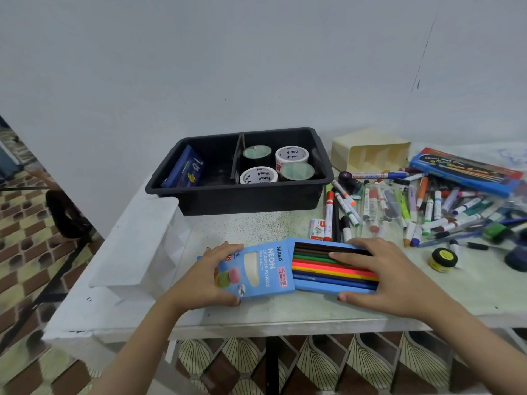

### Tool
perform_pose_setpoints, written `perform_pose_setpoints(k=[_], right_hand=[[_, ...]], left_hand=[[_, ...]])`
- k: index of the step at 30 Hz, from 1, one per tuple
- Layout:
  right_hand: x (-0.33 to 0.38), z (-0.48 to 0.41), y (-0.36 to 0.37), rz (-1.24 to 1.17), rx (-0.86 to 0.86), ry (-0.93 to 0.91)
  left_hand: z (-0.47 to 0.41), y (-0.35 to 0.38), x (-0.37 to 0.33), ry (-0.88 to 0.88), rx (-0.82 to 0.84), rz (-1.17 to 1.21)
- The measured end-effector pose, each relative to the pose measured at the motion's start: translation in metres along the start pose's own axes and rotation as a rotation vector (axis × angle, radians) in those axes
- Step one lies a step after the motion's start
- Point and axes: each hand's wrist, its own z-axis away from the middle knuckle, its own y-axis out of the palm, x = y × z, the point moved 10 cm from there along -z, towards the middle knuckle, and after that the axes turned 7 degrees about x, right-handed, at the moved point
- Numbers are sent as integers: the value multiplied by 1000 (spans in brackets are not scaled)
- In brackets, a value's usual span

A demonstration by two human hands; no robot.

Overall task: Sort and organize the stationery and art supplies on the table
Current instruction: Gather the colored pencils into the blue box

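While the left hand [211,276] grips the blue sleeve [265,269] of a pencil box, thumb on its near edge and fingers curled over the far edge, the right hand [382,269] lies flat on the inner tray [328,287]. Its fingers are nearly straight across the coloured pencils [322,269] and its thumb is against the tray's near wall. The tray sticks out of the sleeve's right end with most of the pencils exposed, and box and tray lie on the near part of the table [256,223].

Just beyond the right hand a small staple box [318,228] lies beside a loose heap of markers [427,203] that spreads to the right. A yellow-lidded jar [443,259] stands near the right wrist.

Farther back sits a black bin [242,195] with a divider. Four tape rolls [291,155] (two of them printed "Ninso") fill its right compartment, and a dark blue box [185,169] leans in the left one.

To the right of the bin a cream organiser [370,153] lies on its side, and a flat blue pack [467,171] rests past the markers. At the left edge lies folded white paper [142,240].
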Motion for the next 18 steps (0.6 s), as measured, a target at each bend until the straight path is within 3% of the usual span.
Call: perform_pose_setpoints(k=[18], right_hand=[[15, -1, 19, -39, 48, -136]], left_hand=[[6, 6, 20, -75, 133, -62]])
